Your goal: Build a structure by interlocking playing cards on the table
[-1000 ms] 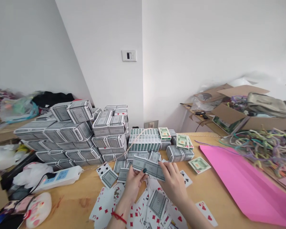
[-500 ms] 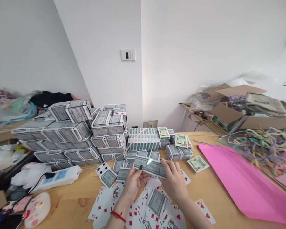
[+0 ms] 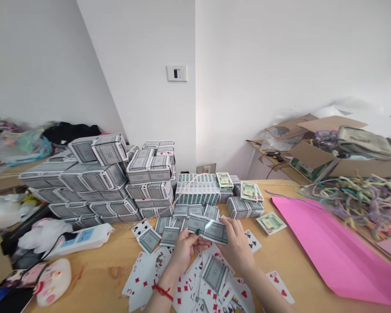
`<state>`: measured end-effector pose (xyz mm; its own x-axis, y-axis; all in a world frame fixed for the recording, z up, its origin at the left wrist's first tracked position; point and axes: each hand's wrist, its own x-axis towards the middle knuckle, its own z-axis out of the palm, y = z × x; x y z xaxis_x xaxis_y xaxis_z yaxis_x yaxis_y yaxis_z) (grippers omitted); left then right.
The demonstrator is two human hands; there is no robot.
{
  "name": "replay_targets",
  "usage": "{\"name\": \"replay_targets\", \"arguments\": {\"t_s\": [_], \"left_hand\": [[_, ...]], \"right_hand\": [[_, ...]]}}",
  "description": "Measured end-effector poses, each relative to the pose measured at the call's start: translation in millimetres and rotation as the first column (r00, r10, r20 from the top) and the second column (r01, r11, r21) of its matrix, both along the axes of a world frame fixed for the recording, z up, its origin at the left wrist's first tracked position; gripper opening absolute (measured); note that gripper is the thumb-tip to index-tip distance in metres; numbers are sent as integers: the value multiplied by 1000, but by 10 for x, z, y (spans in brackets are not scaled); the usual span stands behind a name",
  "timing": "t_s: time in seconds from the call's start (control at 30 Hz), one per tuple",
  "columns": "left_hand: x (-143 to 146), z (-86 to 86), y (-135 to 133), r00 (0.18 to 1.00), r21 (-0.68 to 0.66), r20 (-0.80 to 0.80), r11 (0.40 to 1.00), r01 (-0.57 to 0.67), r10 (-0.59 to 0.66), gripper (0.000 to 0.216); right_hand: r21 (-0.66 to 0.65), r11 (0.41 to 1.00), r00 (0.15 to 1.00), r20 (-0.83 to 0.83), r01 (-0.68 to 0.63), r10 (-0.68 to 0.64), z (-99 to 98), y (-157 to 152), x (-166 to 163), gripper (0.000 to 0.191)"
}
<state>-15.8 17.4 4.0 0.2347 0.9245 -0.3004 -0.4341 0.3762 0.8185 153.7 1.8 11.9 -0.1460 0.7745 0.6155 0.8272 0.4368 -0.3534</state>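
I have a card strip (image 3: pixel 213 230) up in front of me, patterned backs showing and a glint of light on it. My left hand (image 3: pixel 183 251) grips its left end, thumb laid across the face; my right hand (image 3: pixel 238 243) pinches the opposite end, its thumb hidden from me. How many layers the strip has, I cannot tell.

I judge this to be a handling step, lining up or shaping the strip between 2 hands. The next move seems to call for level ends and light, even pressure, so the strip neither twists nor slips.

Taking the strip as the centre, loose cards (image 3: pixel 185 289) spread face up at 6 o'clock, stacked card blocks (image 3: pixel 97 178) rise at 10 o'clock, and a green box (image 3: pixel 271 223) lies flat at 3 o'clock.
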Motion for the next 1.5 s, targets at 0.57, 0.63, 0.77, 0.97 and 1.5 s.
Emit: {"name": "replay_targets", "arguments": {"t_s": [0.57,0.63,0.77,0.97,1.5], "left_hand": [[-9,-4,35,991,101,-48,988,-117,122,29],[-15,12,20,993,101,-56,990,-99,105,29],[-37,46,0,988,108,0,982,-154,155,33],[-33,27,9,987,101,-85,987,-128,136,34],[25,21,-8,974,159,-214,986,-46,80,34]], "right_hand": [[-480,745,549,-815,-464,-184,154,16,81,44],[-484,737,502,-835,-472,-226,107,17,75,44],[-477,743,457,-852,-471,-257,33,4,74,46],[-484,755,458,-846,-441,-275,-55,-12,58,43],[-490,757,514,-823,-432,-239,-188,-30,45,36]]}}
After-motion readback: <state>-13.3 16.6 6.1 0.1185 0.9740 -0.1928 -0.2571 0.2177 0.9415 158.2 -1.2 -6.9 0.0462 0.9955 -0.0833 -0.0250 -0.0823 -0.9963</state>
